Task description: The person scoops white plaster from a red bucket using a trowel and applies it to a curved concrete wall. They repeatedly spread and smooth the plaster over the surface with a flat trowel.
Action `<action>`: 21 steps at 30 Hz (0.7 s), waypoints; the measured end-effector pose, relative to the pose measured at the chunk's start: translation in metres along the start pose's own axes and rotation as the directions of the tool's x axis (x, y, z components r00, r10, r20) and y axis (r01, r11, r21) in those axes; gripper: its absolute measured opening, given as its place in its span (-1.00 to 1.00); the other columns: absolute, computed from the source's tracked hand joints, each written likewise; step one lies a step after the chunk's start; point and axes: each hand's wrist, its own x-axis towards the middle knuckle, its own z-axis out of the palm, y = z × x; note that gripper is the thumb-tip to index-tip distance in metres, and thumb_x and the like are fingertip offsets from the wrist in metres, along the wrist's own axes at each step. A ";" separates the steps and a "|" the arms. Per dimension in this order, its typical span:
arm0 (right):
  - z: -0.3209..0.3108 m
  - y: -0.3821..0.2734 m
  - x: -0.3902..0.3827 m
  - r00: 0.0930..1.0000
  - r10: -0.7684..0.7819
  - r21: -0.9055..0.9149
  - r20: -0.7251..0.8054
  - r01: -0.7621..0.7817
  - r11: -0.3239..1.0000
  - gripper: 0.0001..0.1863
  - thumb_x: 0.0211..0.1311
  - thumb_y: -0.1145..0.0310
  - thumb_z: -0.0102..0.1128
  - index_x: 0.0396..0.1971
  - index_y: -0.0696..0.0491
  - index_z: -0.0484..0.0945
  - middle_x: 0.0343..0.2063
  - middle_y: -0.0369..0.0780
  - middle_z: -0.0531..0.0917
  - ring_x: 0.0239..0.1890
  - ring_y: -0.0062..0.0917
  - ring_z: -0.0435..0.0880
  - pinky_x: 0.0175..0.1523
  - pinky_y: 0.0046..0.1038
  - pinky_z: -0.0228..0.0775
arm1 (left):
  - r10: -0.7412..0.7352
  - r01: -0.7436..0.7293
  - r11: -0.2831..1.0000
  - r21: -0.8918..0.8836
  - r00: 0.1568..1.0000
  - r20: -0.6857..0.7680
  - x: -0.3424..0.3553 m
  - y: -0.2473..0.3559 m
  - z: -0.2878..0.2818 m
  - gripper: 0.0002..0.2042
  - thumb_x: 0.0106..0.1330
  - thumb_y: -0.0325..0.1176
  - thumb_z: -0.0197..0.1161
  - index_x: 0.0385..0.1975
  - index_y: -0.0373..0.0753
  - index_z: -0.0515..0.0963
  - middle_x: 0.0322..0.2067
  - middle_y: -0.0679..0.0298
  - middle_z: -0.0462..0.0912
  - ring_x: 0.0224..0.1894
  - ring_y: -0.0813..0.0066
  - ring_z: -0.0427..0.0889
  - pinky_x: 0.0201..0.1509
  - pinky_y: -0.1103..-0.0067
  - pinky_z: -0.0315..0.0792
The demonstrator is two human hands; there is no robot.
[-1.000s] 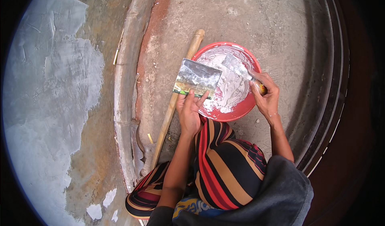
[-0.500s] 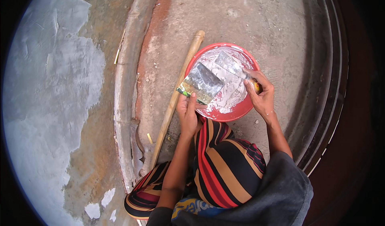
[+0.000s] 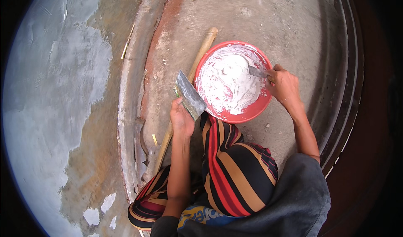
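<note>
A round red basin in front of my knees holds thick white paste, smeared up its inner wall. My right hand is closed round the handle of a putty knife, at the basin's right rim. The knife's blade dips into the paste, its front end hidden. Just left of the basin, my left hand grips a flat rectangular metal scraper blade along its lower-left edge. That blade is tilted and stands beside the basin's left rim. Its grey face shows whitish smears.
A bamboo pole lies on the concrete floor, passing left of the basin. Further left runs a raised ledge, then a wall surface partly coated in grey-white plaster. A dark metal rail curves along the right.
My left hand has drawn the scraper blade left, off the basin, and tilted it. My right hand has turned the putty knife and lowered its blade into the paste.
</note>
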 end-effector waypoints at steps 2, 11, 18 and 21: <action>0.010 -0.002 0.003 1.000 0.008 0.001 0.010 -0.008 1.000 -0.71 -0.03 0.43 0.28 -0.21 -0.03 0.71 -0.38 -0.21 0.64 -0.38 -0.28 0.68 -0.29 -0.28 0.51 | -0.055 0.057 0.997 -0.042 0.997 0.051 -0.001 0.001 0.000 -0.46 0.37 -0.15 -0.11 0.22 -0.41 0.30 0.26 0.00 0.37 0.34 0.16 0.31 0.39 0.16 0.19; 0.030 -0.004 0.009 1.000 0.024 0.312 0.005 -0.024 0.950 -0.64 -0.17 0.48 0.40 -0.23 0.12 0.72 -0.31 -0.13 0.70 -0.34 -0.27 0.72 -0.21 -0.31 0.55 | -0.036 0.028 0.999 0.045 0.983 0.179 -0.014 0.015 0.019 -0.43 0.38 -0.13 -0.13 0.21 -0.50 0.28 0.30 -0.09 0.31 0.38 0.07 0.25 0.39 0.09 0.17; 0.041 -0.002 0.006 0.998 0.041 0.426 -0.045 -0.018 0.904 -0.65 -0.14 0.45 0.39 -0.22 0.08 0.73 -0.34 -0.10 0.71 -0.36 -0.30 0.72 -0.20 -0.33 0.55 | -0.029 0.024 0.999 0.023 0.976 0.215 -0.013 0.018 0.024 -0.45 0.38 -0.13 -0.12 0.21 -0.47 0.30 0.31 -0.09 0.29 0.39 0.08 0.24 0.40 0.08 0.17; 0.049 -0.003 0.008 0.997 0.070 0.462 -0.021 -0.052 0.885 -0.64 -0.15 0.47 0.37 -0.22 0.09 0.73 -0.34 -0.10 0.72 -0.36 -0.27 0.72 -0.20 -0.36 0.54 | -0.031 0.027 0.999 0.018 0.970 0.243 -0.015 0.019 0.023 -0.44 0.37 -0.14 -0.11 0.24 -0.46 0.27 0.33 -0.08 0.27 0.39 0.10 0.24 0.41 0.09 0.17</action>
